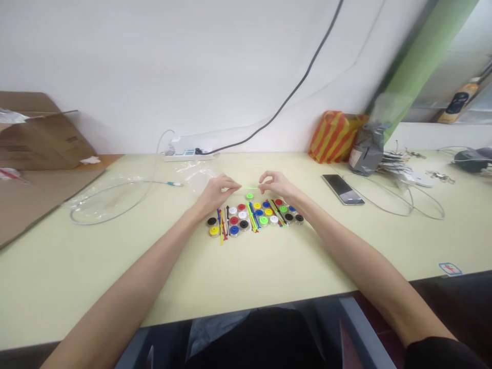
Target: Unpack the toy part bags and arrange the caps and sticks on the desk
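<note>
My left hand (pixel 222 190) and my right hand (pixel 277 183) are raised over the table, facing each other, fingers closed in a pinch. Between their fingertips a thin bright green plastic strip (pixel 251 188) is stretched level, one end at each hand; it is slightly blurred. Right under it lies a round green-topped piece (pixel 249 196). Closer to me, several round pieces with coloured tops sit in groups, among them a yellow one (pixel 214 231), a blue one (pixel 234 230) and a black one (pixel 299 219). Bundles of thin coloured strips (pixel 252 218) lie between the groups.
A phone (pixel 343 189) lies to the right near a grey cable (pixel 388 209). Behind it stand a striped bag (pixel 333 137) and a grey pouch (pixel 367 148). A power strip (pixel 188 155) is by the wall, with clear plastic (pixel 196 174) before it. At left are a coiled cable (pixel 111 224) and cardboard box (pixel 42 138).
</note>
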Demonstrator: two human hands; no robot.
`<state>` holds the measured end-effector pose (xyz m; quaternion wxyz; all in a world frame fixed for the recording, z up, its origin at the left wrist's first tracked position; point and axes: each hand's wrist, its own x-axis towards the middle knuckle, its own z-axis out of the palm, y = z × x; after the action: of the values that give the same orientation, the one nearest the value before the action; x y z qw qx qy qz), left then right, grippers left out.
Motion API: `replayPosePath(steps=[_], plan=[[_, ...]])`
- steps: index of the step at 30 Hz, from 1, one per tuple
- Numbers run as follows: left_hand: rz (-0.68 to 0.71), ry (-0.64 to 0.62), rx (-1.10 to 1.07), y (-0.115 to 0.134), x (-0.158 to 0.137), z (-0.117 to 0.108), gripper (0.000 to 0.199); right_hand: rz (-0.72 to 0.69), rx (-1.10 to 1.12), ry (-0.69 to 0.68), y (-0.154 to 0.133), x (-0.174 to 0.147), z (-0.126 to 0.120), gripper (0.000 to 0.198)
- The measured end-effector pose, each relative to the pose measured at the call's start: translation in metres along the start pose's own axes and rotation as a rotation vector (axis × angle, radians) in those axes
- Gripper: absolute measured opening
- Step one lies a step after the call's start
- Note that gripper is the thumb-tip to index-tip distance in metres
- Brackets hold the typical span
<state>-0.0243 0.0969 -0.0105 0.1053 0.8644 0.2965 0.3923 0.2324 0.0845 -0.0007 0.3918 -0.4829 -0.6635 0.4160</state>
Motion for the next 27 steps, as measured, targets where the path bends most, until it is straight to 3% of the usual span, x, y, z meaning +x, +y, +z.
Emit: replayPosePath(steps=[8, 17, 27], plan=[[0.100, -0.162, 0.108, -0.003, 0.001, -0.006, 0.023, 0.061, -0.018, -0.050, 0.013, 0.005, 0.004, 0.014], [0.114, -0.220, 0.144, -0.001, -0.001, -0.003, 0.025, 0.089, -0.001, -0.055, 0.012, 0.003, 0.006, 0.018], [0.138, -0.280, 0.188, 0.000, 0.005, -0.003, 0.026, 0.024, -0.021, -0.111, 0.010, 0.001, 0.007, 0.022]])
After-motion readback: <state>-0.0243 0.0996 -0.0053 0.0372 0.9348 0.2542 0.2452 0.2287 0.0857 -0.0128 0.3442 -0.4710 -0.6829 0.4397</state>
